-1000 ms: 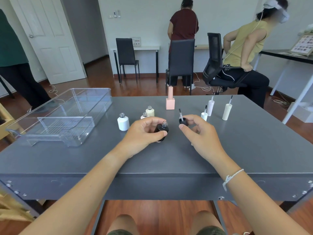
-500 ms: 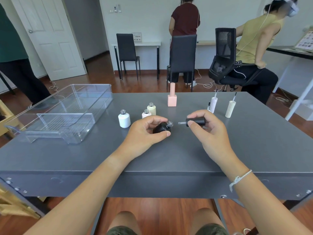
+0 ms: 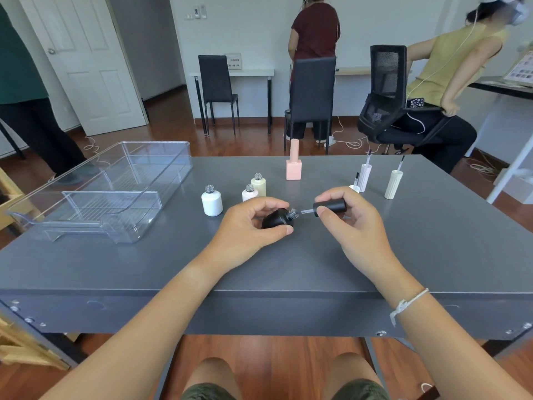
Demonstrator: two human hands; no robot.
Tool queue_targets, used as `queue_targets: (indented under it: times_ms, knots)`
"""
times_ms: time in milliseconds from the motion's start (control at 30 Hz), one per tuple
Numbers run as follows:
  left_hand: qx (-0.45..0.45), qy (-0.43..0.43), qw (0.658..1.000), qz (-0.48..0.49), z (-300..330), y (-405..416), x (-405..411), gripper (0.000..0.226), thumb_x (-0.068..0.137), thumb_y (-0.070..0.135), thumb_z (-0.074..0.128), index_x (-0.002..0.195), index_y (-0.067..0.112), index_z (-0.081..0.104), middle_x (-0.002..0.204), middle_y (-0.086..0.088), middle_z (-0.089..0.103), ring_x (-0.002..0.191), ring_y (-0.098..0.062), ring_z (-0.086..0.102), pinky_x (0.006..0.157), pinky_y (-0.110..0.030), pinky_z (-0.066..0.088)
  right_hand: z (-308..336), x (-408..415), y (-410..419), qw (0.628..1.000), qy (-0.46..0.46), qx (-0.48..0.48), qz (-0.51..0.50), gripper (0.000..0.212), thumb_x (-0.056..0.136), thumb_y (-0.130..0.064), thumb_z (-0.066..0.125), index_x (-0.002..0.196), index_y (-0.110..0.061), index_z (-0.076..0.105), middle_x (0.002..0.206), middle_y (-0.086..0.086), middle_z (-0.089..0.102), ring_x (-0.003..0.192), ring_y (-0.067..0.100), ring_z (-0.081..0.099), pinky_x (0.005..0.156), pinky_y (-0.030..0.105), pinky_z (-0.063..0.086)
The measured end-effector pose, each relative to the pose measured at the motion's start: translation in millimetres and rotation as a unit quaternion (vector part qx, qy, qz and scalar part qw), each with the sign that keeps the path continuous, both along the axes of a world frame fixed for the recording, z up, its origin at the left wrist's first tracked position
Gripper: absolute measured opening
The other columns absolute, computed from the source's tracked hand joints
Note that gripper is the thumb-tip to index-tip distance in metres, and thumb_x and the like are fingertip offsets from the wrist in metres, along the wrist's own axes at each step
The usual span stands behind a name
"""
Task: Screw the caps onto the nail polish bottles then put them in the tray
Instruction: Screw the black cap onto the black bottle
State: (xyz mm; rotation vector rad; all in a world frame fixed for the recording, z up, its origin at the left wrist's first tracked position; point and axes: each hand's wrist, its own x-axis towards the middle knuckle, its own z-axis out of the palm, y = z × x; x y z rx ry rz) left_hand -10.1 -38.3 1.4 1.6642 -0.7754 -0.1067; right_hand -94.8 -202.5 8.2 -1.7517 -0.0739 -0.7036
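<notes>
Two grips pinching: left hand [image 3: 248, 226] round black bottle [image 3: 278, 219], right hand [image 3: 353, 223] black brush cap [image 3: 330, 206]; centre, feed brush straight into neck, then twist.

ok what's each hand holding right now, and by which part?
Left hand grips the black bottle by its body, neck tilted right. Right hand pinches the black cap around its barrel, brush pointing at the neck.

No text, label or number can be read anywhere.

left hand [image 3: 248, 229] tilting black bottle [image 3: 278, 219], right hand [image 3: 350, 223] aiming cap [image 3: 330, 206]
</notes>
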Motion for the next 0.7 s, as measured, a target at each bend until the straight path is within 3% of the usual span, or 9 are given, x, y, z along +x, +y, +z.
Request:
queue_targets:
  times_ms: [200,333,433,533,633,700]
  knots:
    - [0.012,-0.014,1.0,-0.005,-1,0,0,0.037,0.069,0.009,0.078,0.089,0.039,0.067,0.085,0.023,0.069,0.087,0.0,0.064,0.082,-0.014,0.048,-2,2,1,1.0,0.017,-0.021,0.005,0.021,0.083,-0.005,0.061,0.081,-0.026,0.061,0.072,-0.016,0.06,0.059,0.011,0.045,0.057,0.013,0.039]
    - [0.013,-0.026,1.0,-0.008,-2,-1,-1,0.038,0.068,0.009,0.078,0.091,0.038,0.066,0.091,0.016,0.07,0.091,-0.003,0.064,0.084,-0.018,0.048,-4,5,3,0.996,0.024,-0.09,0.01,0.02,0.082,-0.01,0.062,0.085,-0.03,0.061,0.085,-0.003,0.063,0.07,0.035,0.052,0.066,0.035,0.047]
    - [0.02,-0.037,0.999,-0.014,-2,-1,-1,0.036,0.068,0.009,0.078,0.094,0.032,0.067,0.096,0.008,0.069,0.092,-0.004,0.063,0.083,-0.019,0.048,-5,8,4,0.989,0.029,-0.146,0.01,0.021,0.081,-0.015,0.063,0.085,-0.036,0.06,0.086,0.005,0.065,0.074,0.037,0.057,0.07,0.047,0.051]
    - [0.024,-0.047,0.998,-0.019,-1,-1,-2,0.037,0.068,0.008,0.078,0.093,0.033,0.066,0.096,0.009,0.068,0.09,0.001,0.063,0.083,-0.015,0.047,-6,11,3,0.985,0.043,-0.17,-0.009,0.019,0.081,-0.021,0.064,0.081,-0.04,0.059,0.081,0.004,0.066,0.072,0.031,0.059,0.071,0.046,0.052]
    - [0.028,-0.053,0.998,-0.018,-1,-1,-2,0.037,0.068,0.008,0.078,0.092,0.034,0.066,0.096,0.011,0.068,0.091,0.0,0.063,0.083,-0.015,0.047,-7,11,1,0.981,0.059,-0.182,-0.023,0.006,0.08,-0.035,0.062,0.075,-0.032,0.061,0.069,-0.003,0.063,0.062,0.016,0.055,0.063,0.036,0.049]
    - [0.032,-0.054,0.998,-0.018,-1,0,-2,0.035,0.069,0.011,0.078,0.094,0.033,0.067,0.098,0.007,0.069,0.094,-0.005,0.064,0.086,-0.022,0.049,-8,13,-1,0.967,0.068,-0.237,-0.064,0.027,0.08,-0.047,0.056,0.069,-0.022,0.058,0.053,-0.006,0.051,0.052,0.011,0.045,0.052,0.029,0.039]
